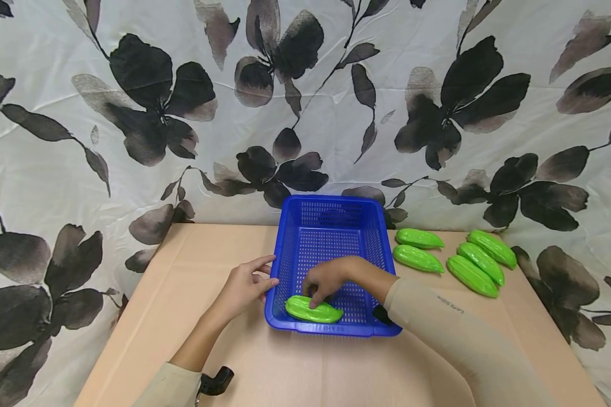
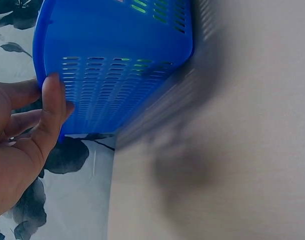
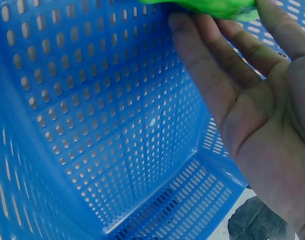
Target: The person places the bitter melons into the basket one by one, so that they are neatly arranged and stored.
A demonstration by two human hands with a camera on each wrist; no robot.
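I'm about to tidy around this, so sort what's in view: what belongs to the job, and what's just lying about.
In the job:
blue basket, held by left fingers
green vegetable inside, pinched by right fingers

Apparently just lying about:
five matching green vegetables, untouched, though possibly relevant

Head view: from above person's side of pale tan table point(image 1: 168, 294), facing forward and down; widest, taking in whole rectangular blue perforated plastic basket point(image 1: 331, 243) and white cloth with dark floral print point(image 1: 305, 127). Left wrist view: close, sideways, past left hand point(image 2: 22, 150) at basket's outside. Right wrist view: close, tilted, past right hand point(image 3: 262, 115) into basket. Head shares basket's interior with right wrist, left hand with left wrist.
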